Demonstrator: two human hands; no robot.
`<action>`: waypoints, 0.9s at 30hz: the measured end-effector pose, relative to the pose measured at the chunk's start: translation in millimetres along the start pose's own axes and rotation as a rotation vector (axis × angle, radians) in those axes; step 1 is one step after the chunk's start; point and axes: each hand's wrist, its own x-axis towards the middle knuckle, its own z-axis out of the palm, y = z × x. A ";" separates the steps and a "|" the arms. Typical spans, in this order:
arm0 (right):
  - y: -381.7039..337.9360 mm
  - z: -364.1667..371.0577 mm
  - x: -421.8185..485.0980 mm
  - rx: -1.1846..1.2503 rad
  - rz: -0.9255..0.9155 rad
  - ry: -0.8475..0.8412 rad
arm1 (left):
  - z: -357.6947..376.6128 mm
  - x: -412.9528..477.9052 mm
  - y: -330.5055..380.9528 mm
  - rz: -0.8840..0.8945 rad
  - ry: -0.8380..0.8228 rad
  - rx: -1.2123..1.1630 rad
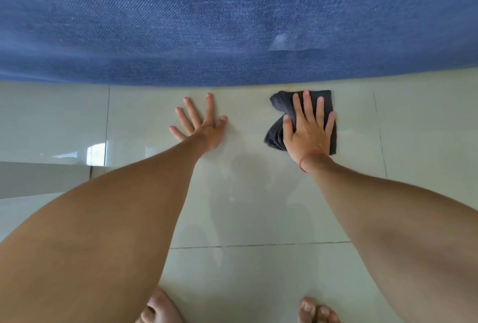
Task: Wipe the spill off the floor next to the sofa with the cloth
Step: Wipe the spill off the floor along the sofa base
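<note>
A dark grey folded cloth (278, 105) lies on the pale glossy floor tiles (258, 206), close to the lower edge of the blue sofa (232, 25). My right hand (309, 126) presses flat on the cloth, fingers spread toward the sofa, a red thread around the wrist. My left hand (200, 123) lies flat on the bare tile to the left of the cloth, fingers apart, holding nothing. A faint yellowish tint shows on the tile along the sofa edge (258, 88). No clear puddle shows.
The blue fabric sofa fills the whole upper part of the view. My bare toes (316, 311) stand on the tiles at the bottom. A grey step or ledge (44, 177) lies at the left. Grout lines cross the floor.
</note>
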 end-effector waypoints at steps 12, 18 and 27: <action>-63.1 16.0 6.1 -0.004 -0.237 0.014 | -1.9 0.1 0.6 -0.001 -0.018 -0.023; -15.7 15.4 -33.8 -0.011 -0.254 -0.002 | -1.0 -1.3 1.2 -0.003 -0.008 -0.024; 15.7 -4.2 13.3 0.043 0.173 0.083 | 1.5 2.3 0.7 -0.006 0.014 -0.010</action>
